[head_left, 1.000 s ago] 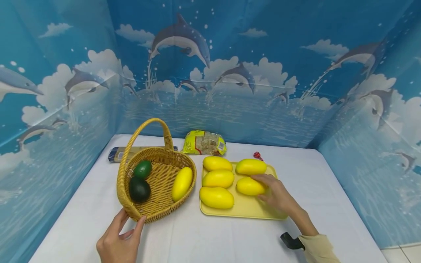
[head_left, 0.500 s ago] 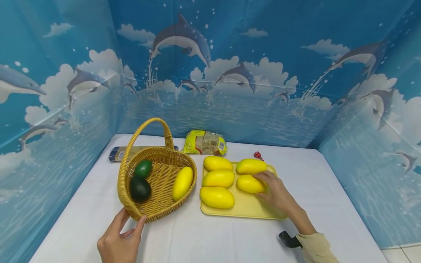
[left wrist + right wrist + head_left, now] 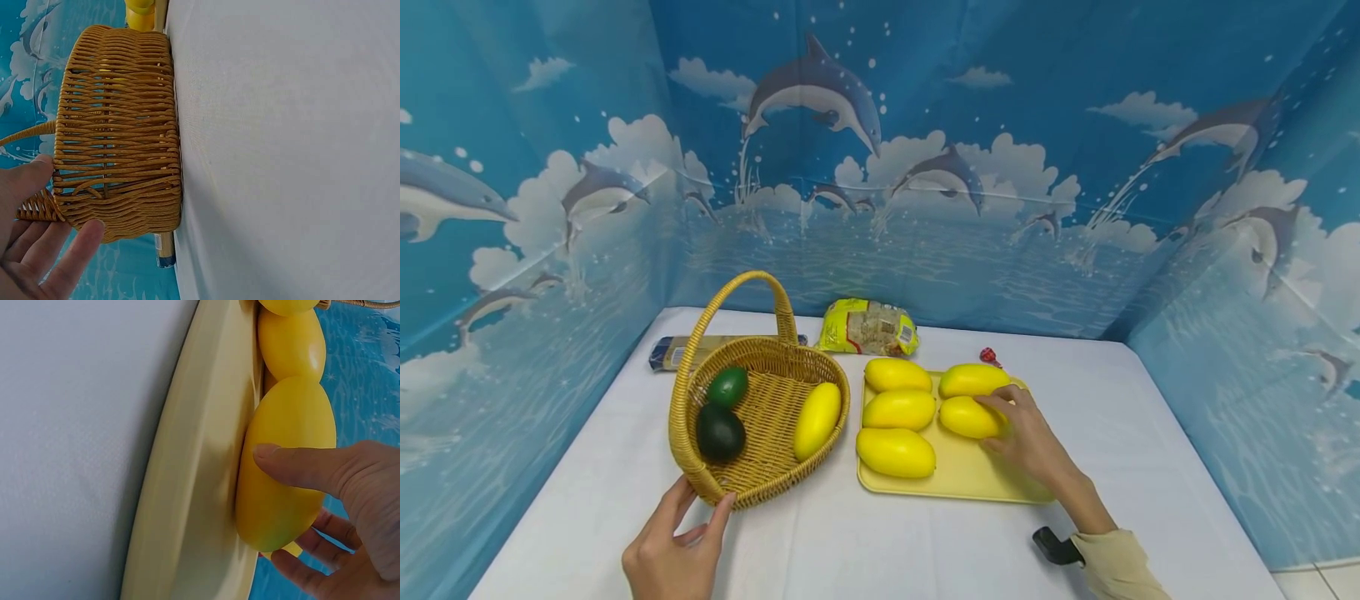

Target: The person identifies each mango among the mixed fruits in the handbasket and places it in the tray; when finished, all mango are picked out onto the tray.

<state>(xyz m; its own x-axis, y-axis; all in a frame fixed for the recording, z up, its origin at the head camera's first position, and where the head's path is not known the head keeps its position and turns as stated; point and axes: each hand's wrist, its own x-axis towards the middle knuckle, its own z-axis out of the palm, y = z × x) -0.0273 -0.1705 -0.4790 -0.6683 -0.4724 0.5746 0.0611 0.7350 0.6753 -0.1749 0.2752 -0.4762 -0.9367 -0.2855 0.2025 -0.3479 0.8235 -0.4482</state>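
Observation:
My left hand (image 3: pixel 673 546) holds the near-left corner of the wicker basket (image 3: pixel 775 483), its thumb at the rim and its fingers spread round the outer wall. Two dark green avocados (image 3: pixel 720 432) and a yellow mango (image 3: pixel 817 422) lie inside the basket. My right hand (image 3: pixel 1033 437) grips a mango (image 3: pixel 968 417) on the yellow tray (image 3: pixel 955 487). In the right wrist view the thumb lies across this mango (image 3: pixel 290 425), with the fingers on its far side, partly hidden. Several other mangoes (image 3: pixel 895 452) rest on the tray.
Behind the basket lies a long pack (image 3: pixel 668 353) with a blue end. A yellow bag (image 3: pixel 868 327) of dry food and a small red object (image 3: pixel 988 356) stand beyond the tray. Dolphin-print curtains (image 3: pixel 880 250) border the white table (image 3: pixel 1150 450).
The right hand has shifted slightly back and up, and the mango under it has turned a little. The left hand stays at the basket, which has not visibly moved.

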